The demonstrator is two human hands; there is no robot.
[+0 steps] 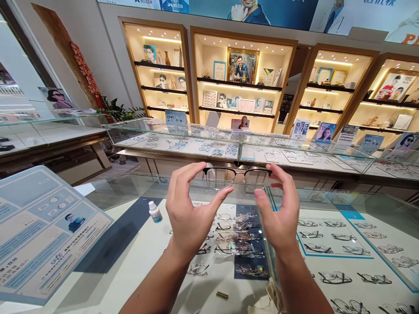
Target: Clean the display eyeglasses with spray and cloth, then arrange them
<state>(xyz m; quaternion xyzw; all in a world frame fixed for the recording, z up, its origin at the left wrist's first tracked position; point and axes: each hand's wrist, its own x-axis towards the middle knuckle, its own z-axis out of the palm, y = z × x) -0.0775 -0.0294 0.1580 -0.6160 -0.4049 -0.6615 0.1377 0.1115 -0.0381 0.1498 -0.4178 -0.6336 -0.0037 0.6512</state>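
A pair of eyeglasses [240, 173] with dark browline tops and thin metal rims is held up in front of me, above a glass display case. My left hand [193, 205] grips its left end, fingers at the upper corner and thumb below the lens. On the other side, my right hand [278, 200] grips the right end between fingers and thumb. Both lenses face forward, and the temples are mostly hidden. Beneath the hands, rows of eyeglasses [235, 248] lie in the case, partly covered by my left wrist.
A small white bottle [155, 212] stands left of my left hand. A large printed blue board [46, 235] leans at the left. A gold-coloured piece [222, 295] and a beige cloth [266, 301] lie near the front. More glass cases [183, 146] and lit shelves [242, 80] stand beyond.
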